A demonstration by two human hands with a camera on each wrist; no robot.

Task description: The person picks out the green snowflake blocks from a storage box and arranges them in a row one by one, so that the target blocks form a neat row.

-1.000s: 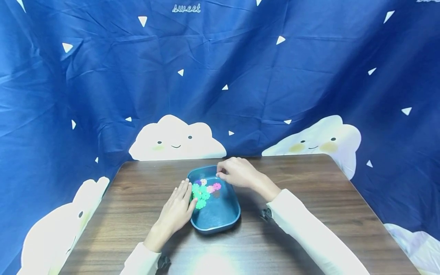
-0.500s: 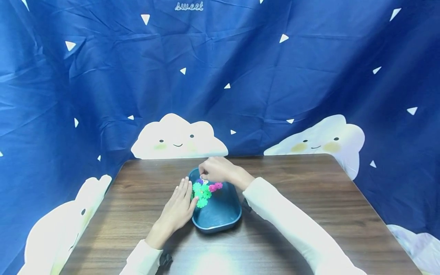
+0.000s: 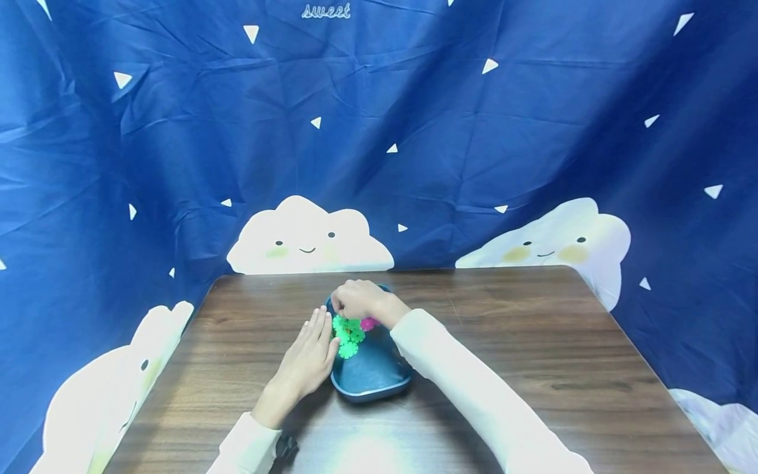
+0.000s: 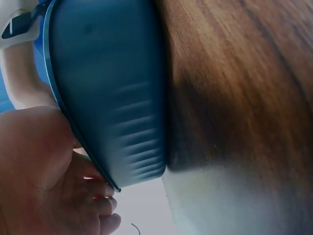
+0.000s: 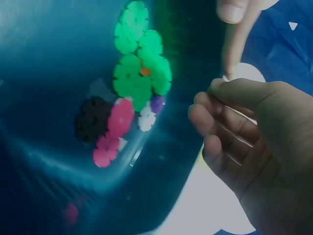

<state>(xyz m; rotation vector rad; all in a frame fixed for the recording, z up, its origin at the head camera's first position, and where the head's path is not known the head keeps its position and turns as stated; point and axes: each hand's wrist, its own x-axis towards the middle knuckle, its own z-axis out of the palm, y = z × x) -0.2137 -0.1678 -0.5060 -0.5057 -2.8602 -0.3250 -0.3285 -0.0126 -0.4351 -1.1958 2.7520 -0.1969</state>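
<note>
1. A blue tray (image 3: 373,375) sits on the wooden table (image 3: 533,342), roughly midway across it and nearer the back edge than the front.
2. The left hand (image 3: 306,362) lies flat against the tray's left rim, fingers straight and together, gripping nothing; the left wrist view shows the fingers pressed along the tray's outer wall (image 4: 112,98).
3. The right hand (image 3: 357,299) hangs over the tray's far left corner with its fingers curled. In the right wrist view the curled fingers (image 5: 220,122) are bunched near the thumb, but whether they pinch a piece cannot be told.
4. A cluster of flower-shaped plastic pieces lies inside the tray near its left wall: green pieces (image 5: 139,73) joined together, pink pieces (image 5: 115,129) beside them, a black piece (image 5: 90,120) touching the pink, and small white and purple ones (image 5: 149,112) between.
5. The near half of the tray floor is bare.
6. Open tabletop spreads wide to the right of the tray and a fair way to the left.
7. A blue cloth with clouds (image 3: 308,240) hangs close behind the table's back edge.
</note>
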